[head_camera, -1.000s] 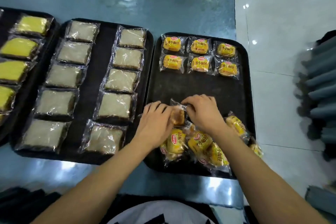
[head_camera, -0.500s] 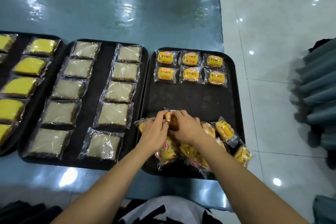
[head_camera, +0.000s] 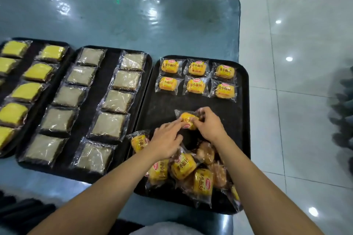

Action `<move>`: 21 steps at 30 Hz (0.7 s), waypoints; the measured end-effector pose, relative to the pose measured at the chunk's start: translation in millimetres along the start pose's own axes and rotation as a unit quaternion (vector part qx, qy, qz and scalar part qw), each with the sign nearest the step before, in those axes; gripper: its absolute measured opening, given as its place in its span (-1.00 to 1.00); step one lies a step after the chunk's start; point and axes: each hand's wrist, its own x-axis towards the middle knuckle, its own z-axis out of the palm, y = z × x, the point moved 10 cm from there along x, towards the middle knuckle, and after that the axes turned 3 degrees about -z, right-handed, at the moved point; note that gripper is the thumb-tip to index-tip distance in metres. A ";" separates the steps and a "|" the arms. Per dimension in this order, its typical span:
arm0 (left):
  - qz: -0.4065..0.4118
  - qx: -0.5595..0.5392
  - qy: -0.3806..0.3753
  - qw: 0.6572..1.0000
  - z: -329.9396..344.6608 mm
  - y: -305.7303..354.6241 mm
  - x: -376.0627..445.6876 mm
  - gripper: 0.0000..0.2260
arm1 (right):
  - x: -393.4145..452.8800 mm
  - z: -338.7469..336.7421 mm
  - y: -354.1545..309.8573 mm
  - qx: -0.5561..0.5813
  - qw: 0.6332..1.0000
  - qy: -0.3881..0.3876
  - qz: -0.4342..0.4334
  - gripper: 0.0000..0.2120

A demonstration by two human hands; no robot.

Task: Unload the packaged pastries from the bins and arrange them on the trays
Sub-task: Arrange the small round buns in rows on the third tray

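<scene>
On the right tray (head_camera: 243,120), six orange buns (head_camera: 196,78) (two rows), loose pile (head_camera: 191,170)

Teal table (head_camera: 133,25) w/ 3 black trays (head_camera: 245,120).
</scene>
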 end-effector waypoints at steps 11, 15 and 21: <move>0.019 0.033 0.065 0.997 -8.3 -0.5 4.0 -0.57 | -36.8 -41.5 7.6 -0.045 0.980 0.174 -0.086 -0.72; 0.025 0.062 0.024 0.997 5.7 -4.9 5.8 -0.54 | -46.0 -16.4 -7.2 -0.139 0.967 0.115 -0.179 -0.56; 0.020 0.122 0.021 0.992 6.5 -10.7 18.3 -0.50 | -28.6 -4.4 -5.2 -0.238 0.961 0.054 -0.131 -0.55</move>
